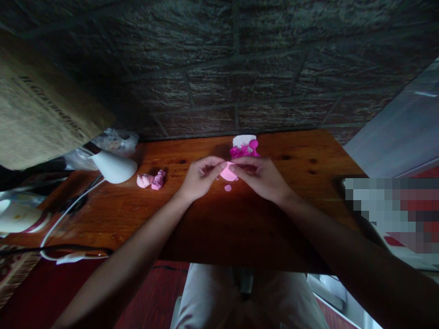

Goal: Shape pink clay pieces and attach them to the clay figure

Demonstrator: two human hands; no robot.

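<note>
A flattened piece of pink modelling clay (228,172) is held up between my two hands above the wooden table. My left hand (203,176) pinches its left edge with the thumb and bent fingers. On the other side, the thumb and fingers of my right hand (260,176) grip its right edge. A small pink bit (228,188) lies just below it on the wood. Behind my hands are bright magenta shaped pieces (245,150), in front of a whitish block (244,140). Two crumpled pink lumps (145,181) sit to the left of my left hand.
The wooden table (185,219) runs along a dark brick-patterned wall (206,68). At left stand a lamp with a white base (115,167) and a printed paper shade (44,100), its white cord (73,203), clear plastic wrapping (120,140) and a white cup-like container (20,217).
</note>
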